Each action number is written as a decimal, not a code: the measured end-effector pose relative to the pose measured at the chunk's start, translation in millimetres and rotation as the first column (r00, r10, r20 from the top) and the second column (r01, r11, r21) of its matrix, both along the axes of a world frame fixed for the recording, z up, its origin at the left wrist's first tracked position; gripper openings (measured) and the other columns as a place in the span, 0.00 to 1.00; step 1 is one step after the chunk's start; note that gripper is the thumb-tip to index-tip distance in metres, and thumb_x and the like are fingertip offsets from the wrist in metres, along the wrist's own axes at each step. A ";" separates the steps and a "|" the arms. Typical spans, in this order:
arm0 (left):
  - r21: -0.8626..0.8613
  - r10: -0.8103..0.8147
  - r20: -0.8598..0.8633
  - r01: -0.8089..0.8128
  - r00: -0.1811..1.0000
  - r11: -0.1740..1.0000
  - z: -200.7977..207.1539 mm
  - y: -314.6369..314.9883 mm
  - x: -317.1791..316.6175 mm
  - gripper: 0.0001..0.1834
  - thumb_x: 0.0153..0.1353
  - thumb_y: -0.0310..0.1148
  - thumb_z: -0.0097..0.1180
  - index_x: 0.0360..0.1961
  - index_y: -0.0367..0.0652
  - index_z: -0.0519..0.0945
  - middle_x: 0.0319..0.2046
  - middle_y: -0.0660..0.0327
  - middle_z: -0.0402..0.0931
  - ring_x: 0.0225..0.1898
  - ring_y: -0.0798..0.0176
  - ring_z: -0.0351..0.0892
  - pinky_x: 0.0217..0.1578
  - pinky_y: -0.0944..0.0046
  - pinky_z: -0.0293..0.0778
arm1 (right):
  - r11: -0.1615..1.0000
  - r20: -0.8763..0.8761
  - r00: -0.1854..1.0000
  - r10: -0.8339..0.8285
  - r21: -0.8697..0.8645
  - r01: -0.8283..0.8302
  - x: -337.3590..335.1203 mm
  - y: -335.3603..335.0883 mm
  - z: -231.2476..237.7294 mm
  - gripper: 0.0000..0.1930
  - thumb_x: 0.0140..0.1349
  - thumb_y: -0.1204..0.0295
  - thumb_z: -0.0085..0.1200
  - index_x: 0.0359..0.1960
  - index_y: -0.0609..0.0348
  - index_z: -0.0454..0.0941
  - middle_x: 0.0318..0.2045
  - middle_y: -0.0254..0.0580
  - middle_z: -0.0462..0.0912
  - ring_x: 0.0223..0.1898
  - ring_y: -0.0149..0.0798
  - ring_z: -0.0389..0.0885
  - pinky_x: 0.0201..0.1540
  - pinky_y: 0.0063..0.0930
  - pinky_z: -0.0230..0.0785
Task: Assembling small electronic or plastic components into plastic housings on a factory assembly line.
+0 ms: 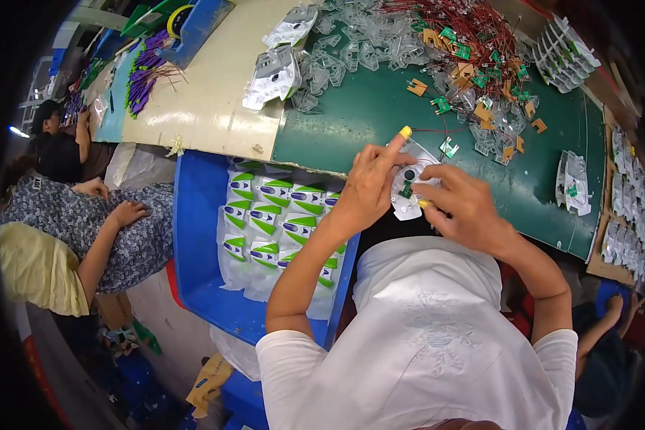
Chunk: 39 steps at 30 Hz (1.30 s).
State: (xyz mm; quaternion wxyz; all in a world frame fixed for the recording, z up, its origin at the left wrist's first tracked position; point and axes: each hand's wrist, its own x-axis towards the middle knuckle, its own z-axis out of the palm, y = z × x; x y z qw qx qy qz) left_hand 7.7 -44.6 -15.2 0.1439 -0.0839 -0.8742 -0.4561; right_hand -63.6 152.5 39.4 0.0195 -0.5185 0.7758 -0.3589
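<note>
**Busy workroom, green table (pixel 322 140) full of little parts**

Clock times count from the two hands, with twelve on the far side. One white shell (pixel 403 208) is right in the middle, at the near edge of the table, with a small green board (pixel 406 190) on it. My guess is that the left hand (pixel 369 183) has its grip closed on the shell's left side, though its thumb is hidden. The right hand (pixel 462 204) has its finger and thumb close to the board; I cannot tell if that grip pinches anything.

Things could go wrong. The shell pokes past the edge, so a loose hold could let it drop. A bump from a finger could push the board crooked. At one o'clock, the messy heap of red wires (pixel 473 43) could tangle if one gets tugged. Clear plastic bits (pixel 362 43) lie at twelve.

At eight o'clock, a big blue bin (pixel 193 236) holds rows of white, green and purple pieces (pixel 265 218) on cloudy plastic sheets (pixel 240 283). Another blue bin (pixel 204 36) sits at ten, with a yellow ring (pixel 179 21) in or beside it. At three, brown card (pixel 596 269) carries more white shells (pixel 623 244).
</note>
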 end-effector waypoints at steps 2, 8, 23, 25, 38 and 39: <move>0.018 -0.007 -0.004 0.007 1.000 1.000 -1.3 -2.3 1.0 0.37 0.59 0.15 0.49 0.71 0.40 0.59 0.47 0.61 0.83 0.43 0.53 0.71 0.52 0.55 0.65 | 0.992 0.094 0.993 -0.070 -0.094 0.079 -5.5 7.1 2.8 0.12 0.49 0.81 0.61 0.38 0.62 0.81 0.37 0.44 0.80 0.28 0.41 0.82 0.28 0.33 0.74; 0.088 -0.026 0.034 0.022 0.999 0.996 -0.6 6.5 -6.7 0.32 0.63 0.17 0.47 0.69 0.39 0.62 0.47 0.60 0.83 0.43 0.51 0.71 0.53 0.56 0.64 | 0.948 0.282 0.905 -0.317 0.099 0.301 -2.9 36.4 -31.5 0.12 0.58 0.79 0.55 0.44 0.58 0.73 0.25 0.47 0.80 0.25 0.47 0.82 0.28 0.39 0.73; 0.232 0.155 0.050 -0.162 0.987 0.959 5.0 26.4 0.1 0.21 0.60 0.18 0.58 0.55 0.37 0.76 0.38 0.57 0.82 0.36 0.66 0.80 0.40 0.66 0.77 | 0.408 0.534 0.432 -0.727 -0.170 0.897 -37.1 289.0 -12.9 0.07 0.67 0.80 0.49 0.45 0.58 0.71 0.25 0.26 0.72 0.22 0.17 0.66 0.22 0.13 0.56; 0.198 0.143 0.040 -0.148 0.989 0.969 10.3 32.8 -1.5 0.20 0.60 0.18 0.59 0.55 0.37 0.77 0.38 0.57 0.83 0.36 0.65 0.80 0.40 0.66 0.77 | 0.419 0.537 0.445 -0.716 -0.179 0.890 -44.7 298.7 -23.0 0.07 0.67 0.79 0.50 0.45 0.58 0.71 0.23 0.25 0.72 0.21 0.18 0.66 0.21 0.13 0.55; 0.100 0.114 0.044 -0.117 0.993 0.988 16.3 41.3 8.4 0.12 0.58 0.20 0.60 0.45 0.34 0.81 0.35 0.55 0.84 0.35 0.57 0.82 0.39 0.63 0.76 | 0.769 0.128 0.802 -0.583 -0.232 0.596 -37.7 111.3 13.1 0.09 0.55 0.83 0.61 0.38 0.61 0.83 0.30 0.37 0.82 0.28 0.30 0.79 0.30 0.21 0.70; 0.101 0.103 0.035 -0.106 0.994 0.989 17.6 43.2 7.3 0.12 0.58 0.20 0.61 0.44 0.34 0.81 0.34 0.55 0.84 0.35 0.56 0.82 0.39 0.63 0.76 | 0.762 0.096 0.783 -0.614 -0.185 0.620 -52.4 100.4 3.9 0.08 0.55 0.80 0.61 0.37 0.62 0.83 0.30 0.39 0.82 0.28 0.34 0.80 0.31 0.24 0.71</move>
